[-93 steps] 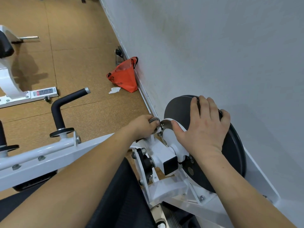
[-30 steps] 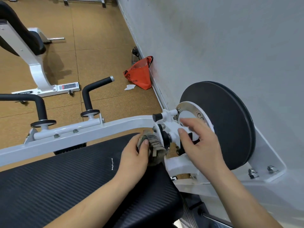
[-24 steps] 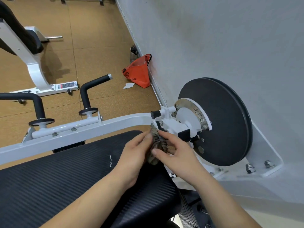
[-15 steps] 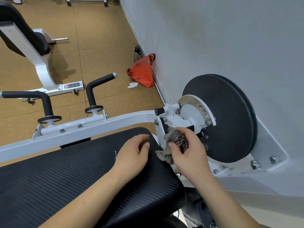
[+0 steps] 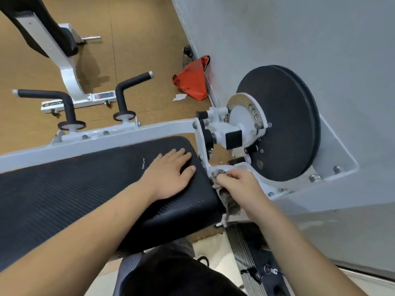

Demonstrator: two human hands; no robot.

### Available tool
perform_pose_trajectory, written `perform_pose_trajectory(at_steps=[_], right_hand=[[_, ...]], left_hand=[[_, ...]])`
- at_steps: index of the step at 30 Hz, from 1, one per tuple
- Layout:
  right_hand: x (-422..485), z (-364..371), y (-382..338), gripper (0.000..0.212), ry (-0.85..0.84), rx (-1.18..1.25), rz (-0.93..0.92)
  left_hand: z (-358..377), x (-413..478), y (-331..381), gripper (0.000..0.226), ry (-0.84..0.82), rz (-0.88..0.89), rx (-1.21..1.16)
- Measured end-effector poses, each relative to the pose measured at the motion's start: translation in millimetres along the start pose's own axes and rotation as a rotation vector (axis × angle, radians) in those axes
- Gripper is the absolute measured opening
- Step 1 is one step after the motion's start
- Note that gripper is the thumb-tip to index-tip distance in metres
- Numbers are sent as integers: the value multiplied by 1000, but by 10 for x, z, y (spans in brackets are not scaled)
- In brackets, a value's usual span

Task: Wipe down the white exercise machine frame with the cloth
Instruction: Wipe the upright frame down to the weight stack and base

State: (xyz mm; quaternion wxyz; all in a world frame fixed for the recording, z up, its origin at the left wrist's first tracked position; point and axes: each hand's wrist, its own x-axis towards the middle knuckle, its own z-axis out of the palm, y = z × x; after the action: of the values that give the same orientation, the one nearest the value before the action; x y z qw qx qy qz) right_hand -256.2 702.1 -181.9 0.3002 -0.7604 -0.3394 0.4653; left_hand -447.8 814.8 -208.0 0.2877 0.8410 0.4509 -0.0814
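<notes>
Fingers (image 5: 232, 174) of your right hand (image 5: 240, 185) are curled round the cloth (image 5: 229, 205), bunching it against the white frame (image 5: 128, 133). You press it on the frame's lower curved bracket, just below the pivot and right beside the end of the black pad (image 5: 85, 189). Part of the cloth shows ahead of your knuckles, touching the bracket's edge. The rest hangs out under your palm along the pad's corner.

Your left hand (image 5: 168, 174) lies flat on the pad near its end. Its fingers are straight and close together, and they hold nothing. It is just beside your right hand but not touching it.

Behind the bracket the black disc (image 5: 284, 122) stands upright, close to the grey wall (image 5: 299, 28). The frame's long beam runs left from the pivot along the pad's far side and carries two black handles (image 5: 128, 92). An orange bag (image 5: 192, 82) leans against the wall on the brown floor (image 5: 139, 39). A second bench (image 5: 68, 77) stands further off to the left.
</notes>
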Motion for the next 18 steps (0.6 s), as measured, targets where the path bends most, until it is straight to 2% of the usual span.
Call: perform_pose_trajectory(at_steps=[4,7,9,12,15,18], right_hand=[[75,-16,354,19,205,72,51],[240,57,507,14,320,-30,13],[370,131,572,27,345,-136,-55],[569,252,617,43,415,-347,-266],[667,318,673,45,335,-423,-429],[751,271,745,41,275,-472,-432]], left_hand=[[59,-28,14,67,-1,-15,2],[65,-64,5,66,34,-5,-29],[52,-48,-3,68,51,0,-37],[54,-24,-24,84,66,1,-43],[50,-18,-41,87,78,3,-59],[50,-22,-59,86,69,11,-55]])
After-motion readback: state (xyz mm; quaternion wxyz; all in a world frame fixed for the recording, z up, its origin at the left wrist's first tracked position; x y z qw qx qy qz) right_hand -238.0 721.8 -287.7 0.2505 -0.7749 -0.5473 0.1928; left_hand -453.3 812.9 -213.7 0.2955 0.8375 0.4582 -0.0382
